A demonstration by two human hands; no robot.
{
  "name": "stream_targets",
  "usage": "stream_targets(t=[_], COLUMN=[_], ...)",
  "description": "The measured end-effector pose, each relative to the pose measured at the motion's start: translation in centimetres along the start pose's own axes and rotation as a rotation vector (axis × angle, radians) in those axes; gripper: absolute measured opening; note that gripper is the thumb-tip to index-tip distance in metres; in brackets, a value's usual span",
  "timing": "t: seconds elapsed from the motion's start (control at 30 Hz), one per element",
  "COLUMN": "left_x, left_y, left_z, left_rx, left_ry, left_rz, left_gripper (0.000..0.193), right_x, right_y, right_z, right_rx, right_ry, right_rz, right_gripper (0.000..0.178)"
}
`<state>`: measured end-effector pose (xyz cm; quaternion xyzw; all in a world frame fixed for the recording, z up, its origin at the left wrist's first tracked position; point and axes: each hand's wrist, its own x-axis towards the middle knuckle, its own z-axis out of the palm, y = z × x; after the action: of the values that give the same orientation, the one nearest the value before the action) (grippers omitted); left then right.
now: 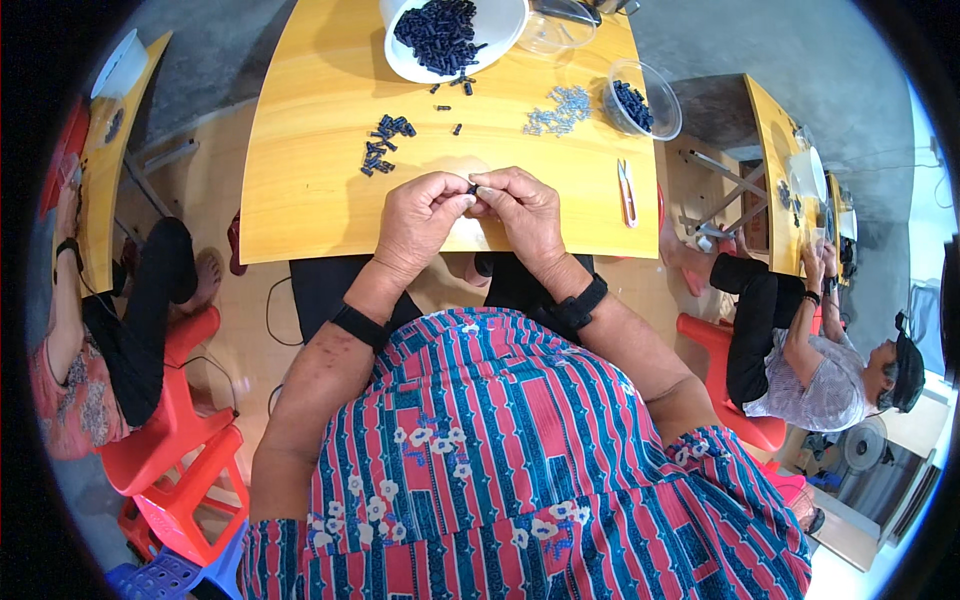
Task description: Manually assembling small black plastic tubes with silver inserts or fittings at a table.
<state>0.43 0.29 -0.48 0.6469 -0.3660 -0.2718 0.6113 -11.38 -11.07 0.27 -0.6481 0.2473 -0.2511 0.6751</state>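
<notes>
Above the near edge of the yellow table, my left hand (418, 212) and my right hand (527, 212) meet fingertip to fingertip. Between them they pinch a small black piece (472, 189), mostly covered by the fingers. Beyond my left hand lies a loose heap of short black cylindrical pieces (378, 146). A few single black pieces (457, 129) are scattered farther out. To the right is a spread of small clear pieces (562, 108). Thread snips (628, 195) with pale handles lie right of my right hand.
A white tub (513, 30) holding many black pieces (440, 35) stands at the far side. Near the right edge is a clear round bowl (668, 98) with more black pieces. Another clear container (560, 40) sits behind. People work at tables on both sides, near red stools (160, 430).
</notes>
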Motion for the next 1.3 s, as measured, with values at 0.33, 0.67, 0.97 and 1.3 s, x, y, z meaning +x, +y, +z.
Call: stream_targets(t=[0.33,0.67,0.97,1.3], left_x=[0.1,-0.2,-1.3,-1.3], left_y=[-0.4,0.1,0.8,0.7], left_z=[-0.3,0.5,2.0,2.0], left_rx=[-0.035,0.149,0.492,0.562], left_ry=[-0.012,0.045,-0.082,-0.035], left_rz=[-0.052,0.117,0.321,0.322], left_gripper=[0.008,0.01,0.011,0.015], right_x=[-0.6,-0.9,1.1,2.4], right_y=[0.4,0.6,-2.6,-2.3], right_z=[0.9,-0.4,-0.2,2.1], right_rx=[-0.096,-0.206,-0.088,-0.31], right_ry=[0.047,0.046,0.04,-0.138], right_rz=[-0.137,-0.212,-0.2,-0.37], right_gripper=[0.018,0.02,0.021,0.021])
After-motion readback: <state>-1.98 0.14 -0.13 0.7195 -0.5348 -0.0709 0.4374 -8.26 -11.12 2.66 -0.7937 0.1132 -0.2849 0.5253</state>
